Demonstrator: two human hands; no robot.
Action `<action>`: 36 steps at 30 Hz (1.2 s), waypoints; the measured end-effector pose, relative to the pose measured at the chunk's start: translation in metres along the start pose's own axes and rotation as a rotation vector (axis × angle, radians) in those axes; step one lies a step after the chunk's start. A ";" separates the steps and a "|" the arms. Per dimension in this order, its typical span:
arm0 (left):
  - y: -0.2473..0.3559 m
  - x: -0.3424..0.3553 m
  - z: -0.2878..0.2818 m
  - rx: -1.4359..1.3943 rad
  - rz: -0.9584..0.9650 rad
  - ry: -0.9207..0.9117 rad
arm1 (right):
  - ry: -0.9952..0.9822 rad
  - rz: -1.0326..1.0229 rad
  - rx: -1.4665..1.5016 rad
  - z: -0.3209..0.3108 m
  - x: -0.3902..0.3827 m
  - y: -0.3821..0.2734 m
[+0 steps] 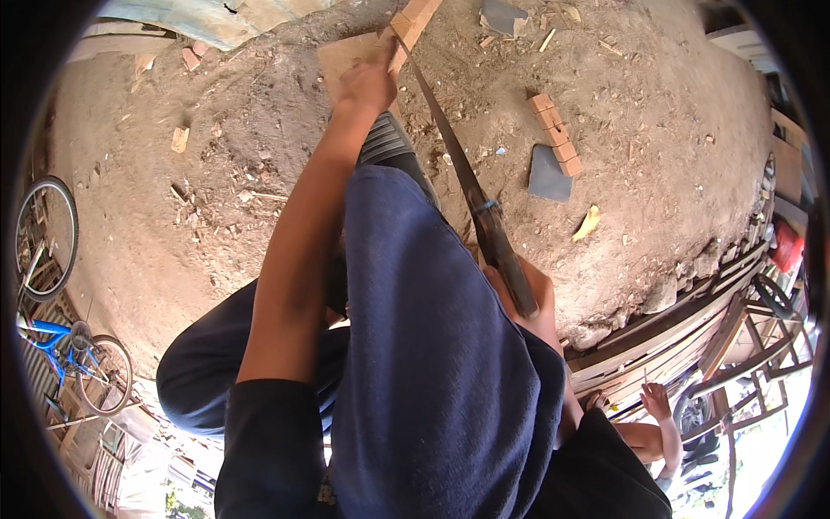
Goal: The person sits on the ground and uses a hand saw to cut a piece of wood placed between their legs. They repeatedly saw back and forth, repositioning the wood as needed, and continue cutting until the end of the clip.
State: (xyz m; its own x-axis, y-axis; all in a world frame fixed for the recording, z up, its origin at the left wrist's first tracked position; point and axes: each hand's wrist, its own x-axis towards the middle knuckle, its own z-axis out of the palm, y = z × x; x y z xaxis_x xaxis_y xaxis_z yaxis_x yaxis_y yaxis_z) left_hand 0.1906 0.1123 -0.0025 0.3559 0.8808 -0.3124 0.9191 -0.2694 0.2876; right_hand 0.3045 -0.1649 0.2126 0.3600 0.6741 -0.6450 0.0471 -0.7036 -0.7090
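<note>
My right hand [538,292] is wrapped round the dark handle of a hand saw [456,164], low on the right beside my knee. The long narrow blade slants up and left, and its far end meets a reddish wooden block [418,16] at the top. My left hand [370,85] presses on that block from the left, close to the blade, with its fingers partly hidden and blurred. Beneath the hand is a flat light-brown board [337,62]. My foot, in grey ridged footwear [386,141], is just below it.
On the dirt to the right lie a notched wooden block [555,134], a dark flat piece [548,176] and a yellow scrap [586,223]. Stacked planks [640,350] line the right side. A blue bicycle [52,342] stands left. Another person's hand [657,402] shows lower right.
</note>
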 end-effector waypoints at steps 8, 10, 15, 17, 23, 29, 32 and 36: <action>-0.003 -0.001 0.001 -0.016 0.046 0.048 | -0.017 -0.127 -0.058 0.005 0.010 0.012; -0.003 -0.003 -0.002 -0.011 0.052 0.062 | -0.007 -0.049 -0.063 -0.001 0.002 0.009; -0.005 0.004 -0.003 -0.016 0.029 0.023 | -0.051 -0.053 -0.004 0.001 0.008 0.013; -0.004 0.000 -0.003 -0.008 0.011 -0.012 | -0.061 -0.024 0.006 0.004 0.013 0.008; -0.002 0.002 -0.007 -0.010 0.000 0.006 | 0.003 0.026 -0.015 -0.002 -0.002 0.008; -0.005 0.004 -0.004 0.005 0.027 0.004 | -0.033 -0.041 -0.007 0.006 0.016 0.019; -0.006 0.000 -0.006 0.009 0.031 0.008 | 0.006 -0.036 -0.079 -0.004 -0.003 0.019; -0.004 0.004 -0.015 -0.027 0.010 -0.065 | 0.037 -0.031 -0.025 0.003 0.013 0.011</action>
State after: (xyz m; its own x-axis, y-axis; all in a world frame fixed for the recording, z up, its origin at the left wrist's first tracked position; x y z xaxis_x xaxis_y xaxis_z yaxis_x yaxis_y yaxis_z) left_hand 0.1854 0.1230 0.0084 0.3758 0.8507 -0.3675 0.9109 -0.2662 0.3152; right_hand 0.3068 -0.1636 0.1957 0.3918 0.6871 -0.6119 0.0821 -0.6885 -0.7206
